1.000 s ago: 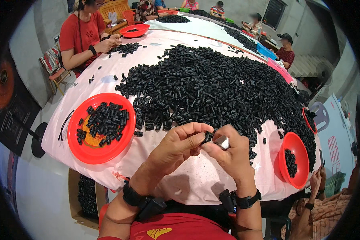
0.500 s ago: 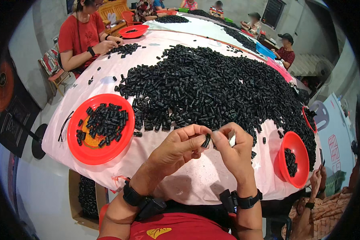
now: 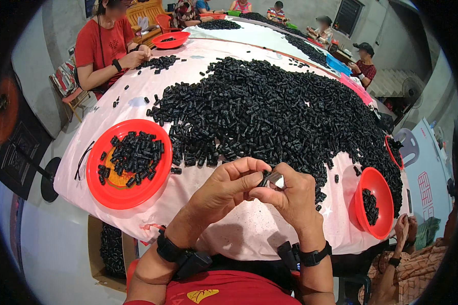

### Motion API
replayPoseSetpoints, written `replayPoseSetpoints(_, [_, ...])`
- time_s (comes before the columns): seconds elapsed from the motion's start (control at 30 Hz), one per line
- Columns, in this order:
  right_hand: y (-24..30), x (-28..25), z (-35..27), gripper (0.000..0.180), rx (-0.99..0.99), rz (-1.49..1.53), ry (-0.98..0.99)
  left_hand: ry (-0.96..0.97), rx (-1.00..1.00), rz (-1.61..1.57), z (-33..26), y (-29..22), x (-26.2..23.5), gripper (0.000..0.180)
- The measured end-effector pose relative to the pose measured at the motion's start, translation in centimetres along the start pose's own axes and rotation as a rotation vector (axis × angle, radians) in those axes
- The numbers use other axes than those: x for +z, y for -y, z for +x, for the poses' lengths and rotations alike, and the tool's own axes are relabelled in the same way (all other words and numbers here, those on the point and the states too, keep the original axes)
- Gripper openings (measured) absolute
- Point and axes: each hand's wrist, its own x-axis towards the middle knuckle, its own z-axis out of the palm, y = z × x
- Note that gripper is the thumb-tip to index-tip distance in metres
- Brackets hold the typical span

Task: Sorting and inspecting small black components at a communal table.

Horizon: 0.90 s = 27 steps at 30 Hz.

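Over the near edge of the pink cloth, my left hand (image 3: 231, 185) pinches a small black plastic cylinder (image 3: 265, 175) between thumb and fingertips. My right hand (image 3: 291, 195) meets it there, closed on a shiny, silvery flat piece (image 3: 276, 179) whose exact kind I cannot make out. That piece lies against or right beside the cylinder; the fingers cover much of both. Just beyond my hands spreads a big heap of similar black cylinders (image 3: 269, 112). A red plate (image 3: 99, 190) with black cylinders on it stands to the left, and a red bowl (image 3: 387, 203) holding more stands to the right.
The pink-covered table (image 3: 193, 56) stretches away, with people seated around it. One person in red (image 3: 104, 51) works at the far left. At the near right are another person's hands (image 3: 404, 231). A cardboard box (image 3: 97, 254) of black pieces sits low at the left.
My right hand has turned inward, bringing the shiny piece from beside its knuckles to the black cylinder. My left hand keeps its pinch in nearly the same place.
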Motion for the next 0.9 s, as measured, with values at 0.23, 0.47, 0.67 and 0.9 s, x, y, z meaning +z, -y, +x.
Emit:
replayPoseSetpoints(0.23, [-0.12, 0.27, 0.0, 0.054, -0.011, -0.029, -0.011, -0.032, -0.002, 0.037, 0.01, 0.14, -0.22, 0.024])
replayPoseSetpoints(0.47, [-0.2, 0.19, -0.11, 0.054, -0.015, -0.055, -0.001, -0.06, 0.003, 0.119, -0.04, 0.09, -0.21, 0.023])
replayPoseSetpoints(0.67, [-0.05, 0.51, -0.04, 0.054, -0.024, -0.067, -0.003, -0.095, 0.0, 0.135, -0.17, -0.15, -0.11, 0.023])
replayPoseSetpoints(0.9, [-0.36, 0.33, -0.05, 0.052, -0.012, -0.043, -0.016, -0.064, 0.001, 0.111, -0.02, 0.09, -0.29, 0.022])
